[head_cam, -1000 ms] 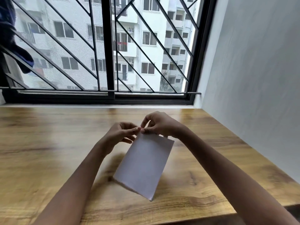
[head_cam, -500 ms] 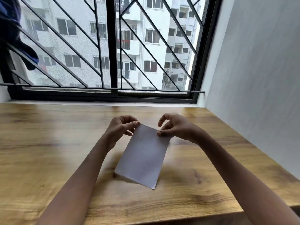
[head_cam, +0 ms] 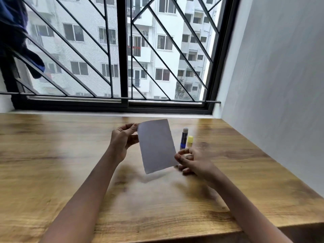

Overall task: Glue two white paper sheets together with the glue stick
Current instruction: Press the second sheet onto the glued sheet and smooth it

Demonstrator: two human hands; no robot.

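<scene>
A white paper sheet (head_cam: 157,146) is held upright above the wooden table (head_cam: 52,155); I cannot tell whether it is one sheet or two stuck together. My left hand (head_cam: 122,139) pinches its top left corner. My right hand (head_cam: 192,162) pinches its lower right edge with curled fingers. Just behind my right hand the glue stick (head_cam: 183,139) stands on the table, blue-bodied with its white tip bare. Its yellow cap (head_cam: 190,141) stands right beside it.
A barred window (head_cam: 122,67) runs along the table's far edge, and a white wall (head_cam: 271,85) closes the right side. A dark blue cloth (head_cam: 15,37) hangs on the bars at the upper left. The table's front edge is near my elbows.
The paper has been lifted off the table and turned upright. My right hand slid from its top edge down to the lower right edge, uncovering the glue stick and cap.
</scene>
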